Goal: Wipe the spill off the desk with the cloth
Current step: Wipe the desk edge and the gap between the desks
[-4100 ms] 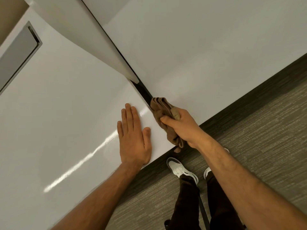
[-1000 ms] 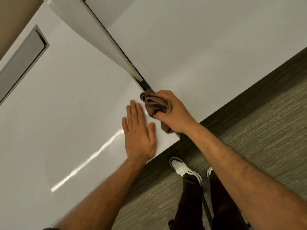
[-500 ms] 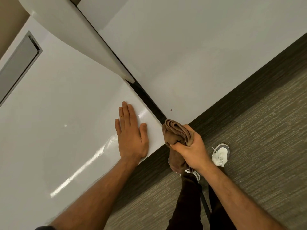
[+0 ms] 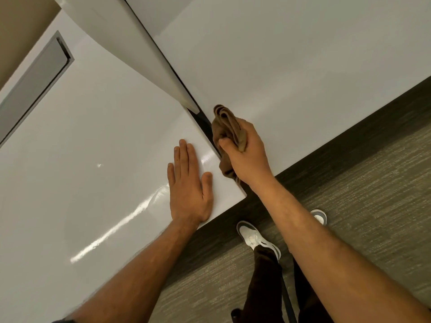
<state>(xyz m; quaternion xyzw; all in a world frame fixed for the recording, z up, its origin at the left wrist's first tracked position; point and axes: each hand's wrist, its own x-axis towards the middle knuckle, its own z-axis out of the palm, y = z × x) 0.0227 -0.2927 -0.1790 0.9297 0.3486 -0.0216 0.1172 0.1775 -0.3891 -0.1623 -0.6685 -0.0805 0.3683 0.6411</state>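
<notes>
Our right hand (image 4: 247, 155) is clamped on the bunched brown cloth (image 4: 227, 127), back up along the dark gap between the desk (image 4: 93, 136) panels after dropping off the front edge half a second ago. Our left hand (image 4: 189, 183) lies flat, open, near that corner. No spill shows; we judge another pass underway.

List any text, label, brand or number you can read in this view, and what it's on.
None: no readable text in this view.
White desk tops: blank.
Brown cloth in the right hand: no tag showing.
White shoe: no legible brand mark.
Grey recessed panel: no marking.
</notes>
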